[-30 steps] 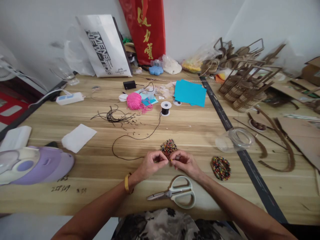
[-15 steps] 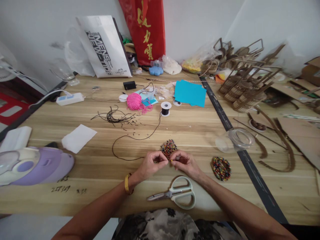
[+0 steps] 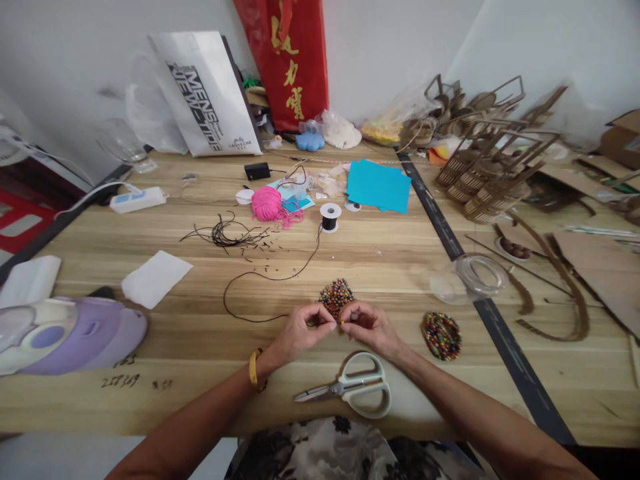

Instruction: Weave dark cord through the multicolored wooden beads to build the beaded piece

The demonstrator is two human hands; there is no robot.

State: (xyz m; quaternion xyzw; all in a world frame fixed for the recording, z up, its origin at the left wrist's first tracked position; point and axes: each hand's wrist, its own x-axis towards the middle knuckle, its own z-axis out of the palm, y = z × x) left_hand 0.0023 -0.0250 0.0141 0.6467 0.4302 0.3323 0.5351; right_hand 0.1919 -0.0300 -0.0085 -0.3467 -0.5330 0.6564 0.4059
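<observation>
My left hand [image 3: 306, 329] pinches the end of a thin black cord [image 3: 250, 273], which curves back over the table to a white spool [image 3: 330, 217]. Close beside it, my right hand [image 3: 371, 327] holds a tiny yellow bead [image 3: 342, 323] between thumb and forefinger. The two sets of fingertips almost meet. Just behind them lies a pile of multicoloured beads [image 3: 337, 293], partly covered by the hands. Green-handled scissors [image 3: 364, 385] rest in front of my hands, and a coil of strung beads [image 3: 443, 336] lies to the right.
Pink yarn [image 3: 267, 203], blue sheets [image 3: 379, 185] and black cord pieces [image 3: 225, 232] lie farther back. A purple and white device [image 3: 90, 333] stands at the left. Clear plastic containers [image 3: 480, 276] and woven brown baskets [image 3: 475, 180] are at the right.
The view has shifted very slightly. My hands keep nearly the same pose, with the fingertips still close together at the bead.
</observation>
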